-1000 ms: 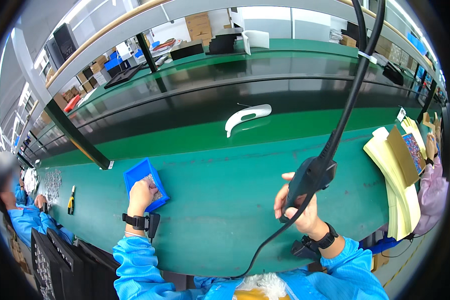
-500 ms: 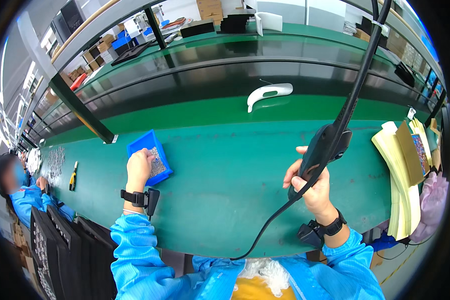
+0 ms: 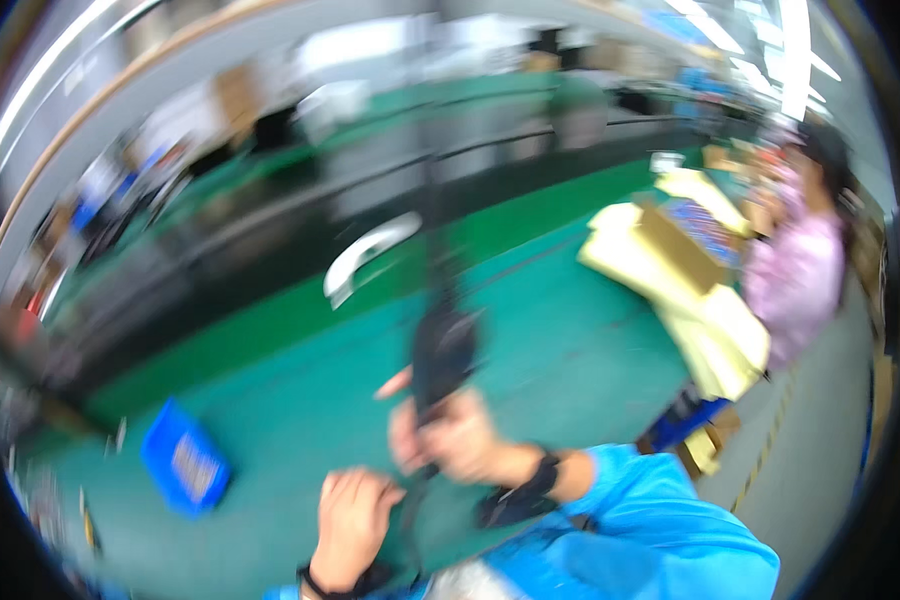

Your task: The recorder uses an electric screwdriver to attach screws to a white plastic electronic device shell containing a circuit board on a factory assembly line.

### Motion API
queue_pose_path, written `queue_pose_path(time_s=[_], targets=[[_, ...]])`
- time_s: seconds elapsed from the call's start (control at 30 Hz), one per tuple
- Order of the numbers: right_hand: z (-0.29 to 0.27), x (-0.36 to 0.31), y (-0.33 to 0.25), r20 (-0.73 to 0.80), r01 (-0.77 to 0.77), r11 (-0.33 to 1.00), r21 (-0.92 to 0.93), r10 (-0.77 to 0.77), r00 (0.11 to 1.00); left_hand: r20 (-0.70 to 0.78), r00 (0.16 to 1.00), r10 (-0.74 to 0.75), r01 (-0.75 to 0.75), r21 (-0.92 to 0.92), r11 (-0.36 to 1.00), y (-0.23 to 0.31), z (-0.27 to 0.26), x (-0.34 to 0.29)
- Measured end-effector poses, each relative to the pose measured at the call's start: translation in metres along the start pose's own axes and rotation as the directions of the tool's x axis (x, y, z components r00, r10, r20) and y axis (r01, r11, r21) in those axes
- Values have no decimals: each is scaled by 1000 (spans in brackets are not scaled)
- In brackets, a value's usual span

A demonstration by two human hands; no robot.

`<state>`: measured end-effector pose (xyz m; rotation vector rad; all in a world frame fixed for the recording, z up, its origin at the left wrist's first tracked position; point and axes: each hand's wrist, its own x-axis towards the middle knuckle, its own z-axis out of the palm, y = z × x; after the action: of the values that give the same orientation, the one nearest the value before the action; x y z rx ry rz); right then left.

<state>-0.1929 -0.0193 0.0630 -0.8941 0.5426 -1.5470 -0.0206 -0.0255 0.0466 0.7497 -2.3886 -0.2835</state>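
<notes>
Our R hand [image 3: 455, 440] grips the black corded tool [image 3: 442, 350], fwd & R of our L hand [image 3: 352, 518], which is curled, can't tell on what. Blue bin [image 3: 163, 452] on table [image 3: 560, 345], farther L.

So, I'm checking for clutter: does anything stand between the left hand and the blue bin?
Nothing visible does: only green tabletop shows between the left hand and the blue bin, though the picture is blurred. The dark tool in the right hand is farther right.
</notes>
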Motion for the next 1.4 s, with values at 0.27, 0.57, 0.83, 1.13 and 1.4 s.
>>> queue_pose_path(time_s=[0.27, 0.57, 0.83, 1.13, 1.4], targets=[[14, 4, 16, 26, 265, 964, 18, -265, 964, 236, 966, -100, 125, -91, 988, 15, 2, 0], [13, -1, 8, 89, 341, 938, 60, -345, 934, 69, 998, -4, 18, -195, 981, 14, 6, 5], [18, -5, 9, 115, 308, 951, -7, -306, 945, 97, 995, 6, -9, 28, 1000, 14, 8, 6], [18, 0, 4, 73, 293, 899, -326, -286, 956, 37, 997, 74, -78, 128, 989, -2, 10, 0], [-16, 18, -15, 159, 168, 798, -579, -91, 983, 13, 917, -400, 361, -459, 812, -80, -14, 11]])
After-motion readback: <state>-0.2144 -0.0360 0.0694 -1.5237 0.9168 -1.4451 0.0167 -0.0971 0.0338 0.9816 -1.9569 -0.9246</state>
